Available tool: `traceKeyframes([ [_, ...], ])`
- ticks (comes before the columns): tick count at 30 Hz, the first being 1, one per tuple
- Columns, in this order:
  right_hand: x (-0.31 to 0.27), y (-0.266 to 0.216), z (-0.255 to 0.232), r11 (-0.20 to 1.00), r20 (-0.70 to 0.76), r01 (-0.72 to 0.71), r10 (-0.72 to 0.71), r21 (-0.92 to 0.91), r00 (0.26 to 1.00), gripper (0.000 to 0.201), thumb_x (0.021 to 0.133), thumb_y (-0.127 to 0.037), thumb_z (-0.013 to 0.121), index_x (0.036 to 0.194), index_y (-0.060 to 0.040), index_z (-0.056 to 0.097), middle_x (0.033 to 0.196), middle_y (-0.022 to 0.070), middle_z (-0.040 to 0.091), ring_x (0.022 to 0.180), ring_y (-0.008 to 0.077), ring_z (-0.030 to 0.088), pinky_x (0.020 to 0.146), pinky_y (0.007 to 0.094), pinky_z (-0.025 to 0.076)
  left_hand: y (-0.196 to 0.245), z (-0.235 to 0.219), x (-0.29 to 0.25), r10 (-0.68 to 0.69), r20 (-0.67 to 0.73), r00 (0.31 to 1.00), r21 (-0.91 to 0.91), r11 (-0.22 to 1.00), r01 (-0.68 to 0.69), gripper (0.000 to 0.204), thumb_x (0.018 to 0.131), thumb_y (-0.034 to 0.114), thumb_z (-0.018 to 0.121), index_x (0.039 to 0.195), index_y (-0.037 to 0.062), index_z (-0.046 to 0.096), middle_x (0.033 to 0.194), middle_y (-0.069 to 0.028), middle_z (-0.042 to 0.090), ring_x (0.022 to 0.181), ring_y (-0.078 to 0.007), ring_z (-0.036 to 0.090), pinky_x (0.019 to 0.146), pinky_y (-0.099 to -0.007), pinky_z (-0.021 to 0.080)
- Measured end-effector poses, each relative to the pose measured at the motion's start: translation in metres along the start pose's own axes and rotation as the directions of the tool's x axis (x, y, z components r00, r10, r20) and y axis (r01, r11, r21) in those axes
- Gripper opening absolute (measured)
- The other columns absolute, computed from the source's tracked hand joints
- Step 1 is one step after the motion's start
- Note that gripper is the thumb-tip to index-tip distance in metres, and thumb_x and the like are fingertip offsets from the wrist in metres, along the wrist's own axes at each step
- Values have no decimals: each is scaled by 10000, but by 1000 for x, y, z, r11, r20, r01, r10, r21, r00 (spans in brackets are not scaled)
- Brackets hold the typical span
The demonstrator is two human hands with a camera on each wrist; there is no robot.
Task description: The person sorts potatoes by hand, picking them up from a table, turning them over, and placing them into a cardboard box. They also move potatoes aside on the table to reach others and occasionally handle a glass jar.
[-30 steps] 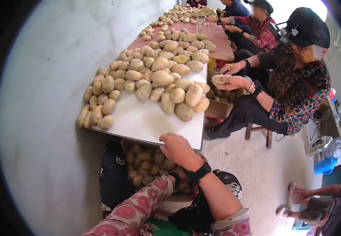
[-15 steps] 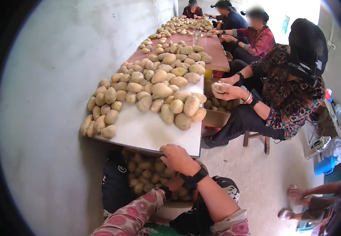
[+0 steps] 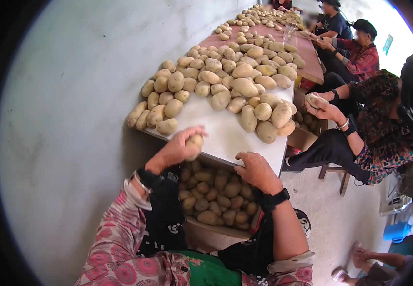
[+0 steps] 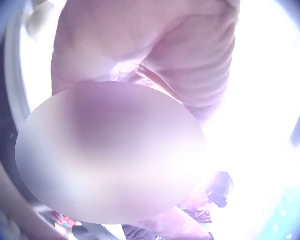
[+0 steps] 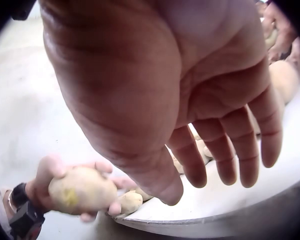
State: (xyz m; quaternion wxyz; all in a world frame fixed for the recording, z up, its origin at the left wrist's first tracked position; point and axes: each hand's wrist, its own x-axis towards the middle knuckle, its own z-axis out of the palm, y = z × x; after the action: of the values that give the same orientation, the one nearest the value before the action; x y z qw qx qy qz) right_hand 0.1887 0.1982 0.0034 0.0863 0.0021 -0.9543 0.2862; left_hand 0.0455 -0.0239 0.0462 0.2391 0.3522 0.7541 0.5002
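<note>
My left hand [image 3: 174, 149] grips a potato [image 3: 195, 145] just in front of the table's near left edge. In the right wrist view that potato [image 5: 83, 189] shows a yellow patch, with fingers curled round it. My right hand [image 3: 260, 172] is by the near edge of the white tabletop [image 3: 216, 136], with nothing in it; its fingers [image 5: 231, 145] extend loosely in the right wrist view. Many potatoes [image 3: 244, 87] are heaped on the table beyond both hands. Below the edge, a box [image 3: 223, 232] between the knees holds more potatoes. A blurred patch hides much of the left wrist view.
A pale wall [image 3: 73, 95] runs along the left. On the right, a person in a patterned shirt [image 3: 380, 112] holds a potato [image 3: 315, 101] over another box. Further people sit along the table's far right side. A blue jug [image 3: 397, 232] is at lower right.
My left hand has come up from the box under the table and now holds a potato at the table edge. The right hand stays at the edge. The head view has shifted.
</note>
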Motion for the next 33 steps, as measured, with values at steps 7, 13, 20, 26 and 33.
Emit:
traceKeyframes([
  [7,11,-2,10,1000,-3,9,-9,22,1000,281,777,-168,670,1016,-27,630,860,200,639,860,388,608,774,460,488,-50,-53,119,356,-190,915,733,672,-110,688,691,49,595,1358,91,429,1486,-243,285,1308,-430,368,1075,-394,335],
  [13,18,-7,17,999,-10,23,-23,23,1000,193,765,-134,668,887,-8,586,818,213,613,833,402,610,748,471,502,-117,-49,126,298,-157,942,933,359,42,484,869,44,438,1343,141,421,1472,-201,309,1272,-396,433,1087,-566,238],
  [20,20,-3,20,999,-5,43,-43,6,999,242,765,-146,683,965,-37,601,865,187,615,863,380,605,770,460,494,-112,-55,133,280,-205,938,852,522,31,349,902,85,434,1242,141,488,1388,-181,441,1264,-344,443,1042,-519,303],
  [26,17,10,20,991,-117,91,-79,97,990,273,748,-120,682,1006,-50,629,904,188,628,897,381,591,809,455,476,-107,-55,113,476,-241,846,808,581,-97,678,764,133,673,1381,146,395,1456,-175,350,1339,-380,337,1081,-540,255],
  [33,17,-1,8,877,-99,-128,195,464,976,162,832,-93,687,767,26,597,624,54,583,575,80,495,563,269,440,-118,-98,18,629,-459,628,867,472,160,531,876,304,589,1341,105,430,1406,-192,389,1287,-429,367,1031,-549,272],
])
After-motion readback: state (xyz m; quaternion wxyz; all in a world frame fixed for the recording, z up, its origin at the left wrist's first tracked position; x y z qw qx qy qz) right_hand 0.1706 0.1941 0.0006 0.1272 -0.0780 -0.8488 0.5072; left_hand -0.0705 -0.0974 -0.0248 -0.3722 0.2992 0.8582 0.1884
